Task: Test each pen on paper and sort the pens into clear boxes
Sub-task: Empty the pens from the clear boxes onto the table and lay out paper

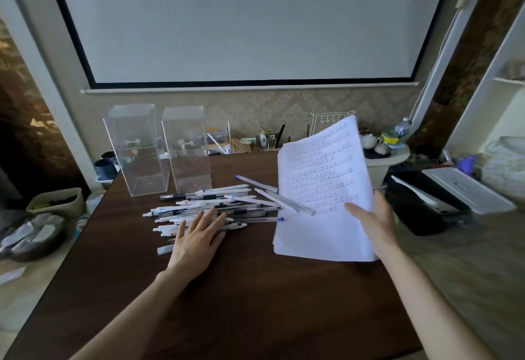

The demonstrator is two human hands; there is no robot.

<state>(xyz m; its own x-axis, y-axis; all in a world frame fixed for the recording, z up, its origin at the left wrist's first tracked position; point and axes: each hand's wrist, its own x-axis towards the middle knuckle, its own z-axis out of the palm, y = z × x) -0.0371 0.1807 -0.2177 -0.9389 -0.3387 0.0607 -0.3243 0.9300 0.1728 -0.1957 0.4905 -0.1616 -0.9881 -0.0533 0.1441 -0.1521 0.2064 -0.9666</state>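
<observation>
Head view: flat left hand point(196, 236) rests on crosswise-lying pens point(210, 199); right hand point(373, 224) grips upright-tilted paper point(318, 177).

Paper point(321, 189): written rows too small to read. Right hand point(375, 226): fingers hidden behind it. Pens point(216, 206): several, perhaps, under left hand point(199, 236).

Mostly white pens point(216, 208) lie piled at centre, two tall clear boxes point(136, 160) stand at eleven o'clock, and a handwritten paper stack point(321, 189) tilts upward at three o'clock.
</observation>
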